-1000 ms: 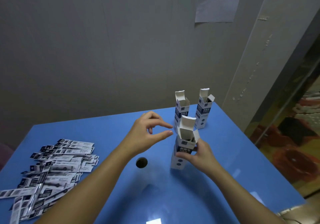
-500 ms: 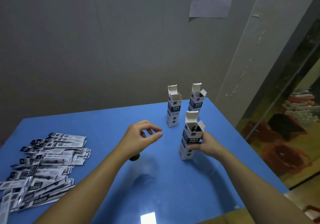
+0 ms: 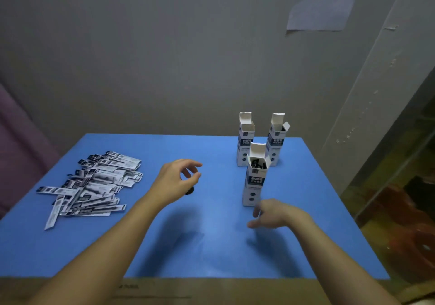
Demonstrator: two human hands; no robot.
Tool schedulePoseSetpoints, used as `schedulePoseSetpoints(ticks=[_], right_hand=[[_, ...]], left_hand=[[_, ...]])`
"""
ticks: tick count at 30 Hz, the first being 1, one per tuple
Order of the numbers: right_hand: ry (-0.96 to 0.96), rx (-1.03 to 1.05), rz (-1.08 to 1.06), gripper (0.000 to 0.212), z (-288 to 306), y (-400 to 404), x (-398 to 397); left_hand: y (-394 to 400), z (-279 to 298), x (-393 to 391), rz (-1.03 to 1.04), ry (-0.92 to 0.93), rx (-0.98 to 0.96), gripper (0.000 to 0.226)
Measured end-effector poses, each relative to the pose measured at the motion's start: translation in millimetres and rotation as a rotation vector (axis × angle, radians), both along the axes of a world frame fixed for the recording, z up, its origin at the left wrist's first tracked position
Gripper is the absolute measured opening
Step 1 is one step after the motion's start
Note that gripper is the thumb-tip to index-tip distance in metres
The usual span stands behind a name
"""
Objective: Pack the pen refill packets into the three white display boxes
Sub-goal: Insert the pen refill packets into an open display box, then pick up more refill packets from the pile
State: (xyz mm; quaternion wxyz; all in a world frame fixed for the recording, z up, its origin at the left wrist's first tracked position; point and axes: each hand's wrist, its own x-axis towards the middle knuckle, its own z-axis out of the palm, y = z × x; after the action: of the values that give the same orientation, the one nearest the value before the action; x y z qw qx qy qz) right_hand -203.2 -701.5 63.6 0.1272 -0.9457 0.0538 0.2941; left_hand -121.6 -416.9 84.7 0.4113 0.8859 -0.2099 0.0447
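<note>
Right now three tall white cardboard display boxes (image 3: 255, 175) stand open at two o'clock on the blue bench (image 3: 211, 245); one heap of loose black-and-white refill packets (image 3: 90, 184) lies at nine o'clock. Both hands, left (image 3: 175, 182) and right (image 3: 274, 214), hang slack, holding nothing.

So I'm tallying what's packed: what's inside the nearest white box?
Dark packet ends show in the open top of the nearest box. Its walls hide how many and how deep they sit.
</note>
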Motion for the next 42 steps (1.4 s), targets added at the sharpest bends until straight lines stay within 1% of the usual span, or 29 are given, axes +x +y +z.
schedulePoseSetpoints(ticks=[3,6,8,12,15,19,23,28,32,36,42], right_hand=[[-0.191,0.134,0.077,0.054,-1.1,31.9,3.9],[-0.378,0.209,0.181,0.062,1.6,67.7,12.0],[-0.468,0.231,0.253,0.064,4.8,94.5,17.3],[-0.590,0.314,0.350,0.067,6.5,157.6,22.8],[-0.611,0.330,0.415,0.069,6.7,207.2,25.9],[-0.601,0.347,0.503,0.070,6.6,269.7,33.1],[-0.612,0.346,0.506,0.069,2.0,325.2,41.7],[-0.627,0.325,0.452,0.063,-3.6,380.0,50.7],[-0.647,0.318,0.387,0.060,-7.8,407.1,56.4],[-0.636,0.286,0.376,0.058,-10.9,419.5,70.4],[-0.628,0.258,0.343,0.060,-18.2,426.9,112.9]], left_hand=[[21.7,-7.6,-24.7,0.102,-0.059,0.053,0.022],[55.1,-4.9,-50.0,0.228,-0.094,0.126,0.030],[81.4,-1.0,-65.7,0.296,-0.107,0.155,0.037],[136.3,-0.4,-94.2,0.443,-0.107,0.246,0.035],[176.1,-3.5,-111.2,0.525,-0.048,0.302,0.043],[228.4,-11.4,-129.2,0.601,0.016,0.287,0.043],[279.9,-19.2,-138.5,0.657,0.048,0.249,0.040],[335.1,-27.3,-136.2,0.658,0.083,0.243,0.039],[362.9,-31.9,-123.0,0.642,0.110,0.214,0.038],[375.8,-34.8,-98.8,0.619,0.119,0.199,0.038],[384.2,-41.0,-49.6,0.572,0.125,0.196,0.035]])
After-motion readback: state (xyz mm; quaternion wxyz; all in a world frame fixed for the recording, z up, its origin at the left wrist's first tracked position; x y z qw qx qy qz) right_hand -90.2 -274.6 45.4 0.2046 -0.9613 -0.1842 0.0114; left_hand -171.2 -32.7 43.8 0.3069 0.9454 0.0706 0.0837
